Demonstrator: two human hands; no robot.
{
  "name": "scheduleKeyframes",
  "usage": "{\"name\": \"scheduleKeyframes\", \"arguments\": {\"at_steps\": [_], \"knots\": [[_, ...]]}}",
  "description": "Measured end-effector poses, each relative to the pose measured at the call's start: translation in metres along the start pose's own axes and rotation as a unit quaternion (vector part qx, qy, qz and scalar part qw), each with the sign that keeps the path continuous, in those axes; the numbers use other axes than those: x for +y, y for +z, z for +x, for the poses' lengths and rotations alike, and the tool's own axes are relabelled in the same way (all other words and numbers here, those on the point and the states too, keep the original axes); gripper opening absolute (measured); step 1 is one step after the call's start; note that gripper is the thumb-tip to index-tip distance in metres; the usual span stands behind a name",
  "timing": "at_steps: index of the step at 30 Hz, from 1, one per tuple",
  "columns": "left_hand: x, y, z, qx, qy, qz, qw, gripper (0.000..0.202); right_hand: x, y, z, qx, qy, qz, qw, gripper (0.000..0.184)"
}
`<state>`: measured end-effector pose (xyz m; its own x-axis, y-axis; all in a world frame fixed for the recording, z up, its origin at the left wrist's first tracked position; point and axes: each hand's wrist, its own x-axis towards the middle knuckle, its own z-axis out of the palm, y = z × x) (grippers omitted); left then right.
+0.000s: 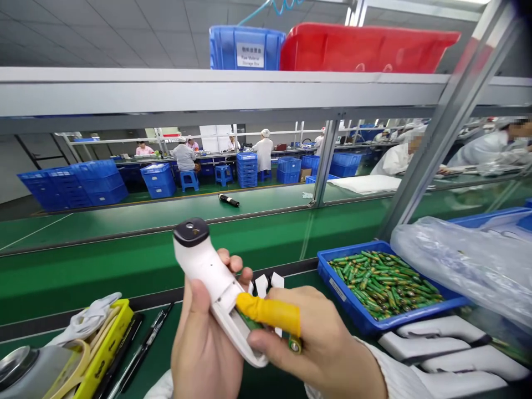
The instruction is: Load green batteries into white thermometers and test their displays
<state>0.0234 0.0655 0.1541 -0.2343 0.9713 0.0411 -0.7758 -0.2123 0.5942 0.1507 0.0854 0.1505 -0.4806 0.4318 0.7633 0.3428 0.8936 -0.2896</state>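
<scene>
"Hands first: what are they doing?"

"Left hand (208,343) wraps the white device (201,263) from beneath, thumb along one flank, fingertips curling round the other. Right hand (328,338) presses a yellow-covered finger (270,312) into the device's open compartment, where I see a green battery (248,321). A loose battery (295,345) pokes end-on from under that hand, held in its curl; I can't tell which fingers grip it."

"Where's the device against the worktop?"

"Held above the worktop (160,354). From my view its black end reaches past the far edge, and its open end points toward the near edge."

"Room to move?"

"Tight on the right. The blue tray (351,313), loaded with batteries, sits at the far edge, and white shells (465,360) lie between it and the near-right corner, beside the right sleeve. A clear bag (457,255) overhangs the tray's right side. Toward the left end I have a yellow box (107,338) and a pen (140,352); green surface shows between pen and left hand."
</scene>
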Motion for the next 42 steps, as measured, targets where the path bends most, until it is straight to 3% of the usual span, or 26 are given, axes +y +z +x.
{"name": "scheduleKeyframes", "arguments": {"at_steps": [2, 5, 10, 17, 20, 24, 26, 29, 33, 35, 37, 42], "knots": [[0.003, -0.001, 0.002, 0.029, 0.035, 0.005, 0.999, 0.034, -0.002, -0.001, -0.001, -0.022, -0.03, -0.073, 0.997, 0.047], [0.004, -0.002, 0.005, 0.028, 0.062, 0.015, 0.998, 0.034, -0.01, -0.007, -0.002, -0.021, -0.031, -0.095, 0.995, 0.043], [0.003, -0.003, 0.005, -0.065, -0.007, 0.028, 0.997, 0.035, -0.013, -0.018, 0.0, -0.002, 0.016, 0.019, 1.0, 0.03], [0.006, -0.006, 0.006, -0.086, -0.002, 0.026, 0.996, 0.033, -0.009, -0.017, -0.002, 0.124, 0.018, 0.126, 0.984, 0.019], [0.005, -0.006, 0.007, -0.082, 0.006, 0.027, 0.996, 0.034, -0.012, -0.012, -0.004, 0.093, 0.025, 0.161, 0.982, 0.013], [0.005, -0.005, 0.005, -0.09, 0.035, 0.022, 0.995, 0.032, -0.014, -0.008, -0.004, 0.031, 0.007, 0.098, 0.995, 0.01], [0.006, -0.004, 0.004, -0.109, 0.039, 0.017, 0.993, 0.031, -0.013, -0.008, -0.003, 0.012, 0.039, 0.093, 0.995, 0.014], [0.007, -0.001, 0.002, -0.163, 0.02, 0.017, 0.986, 0.029, -0.012, -0.006, -0.001, -0.054, 0.173, 0.194, 0.964, 0.022], [0.006, -0.001, 0.002, -0.193, -0.019, 0.017, 0.981, 0.029, -0.01, 0.005, -0.005, -0.11, 0.333, 0.412, 0.841, 0.043], [0.004, -0.001, 0.003, -0.188, -0.034, 0.013, 0.981, 0.03, -0.01, 0.011, -0.008, -0.105, 0.371, 0.447, 0.807, 0.046], [0.002, -0.002, 0.005, -0.19, -0.035, 0.015, 0.981, 0.03, -0.011, 0.016, -0.011, -0.091, 0.366, 0.445, 0.812, 0.041], [0.0, -0.004, 0.01, -0.2, 0.0, 0.049, 0.979, 0.029, -0.011, 0.016, -0.007, -0.068, 0.308, 0.403, 0.859, 0.023]]}}
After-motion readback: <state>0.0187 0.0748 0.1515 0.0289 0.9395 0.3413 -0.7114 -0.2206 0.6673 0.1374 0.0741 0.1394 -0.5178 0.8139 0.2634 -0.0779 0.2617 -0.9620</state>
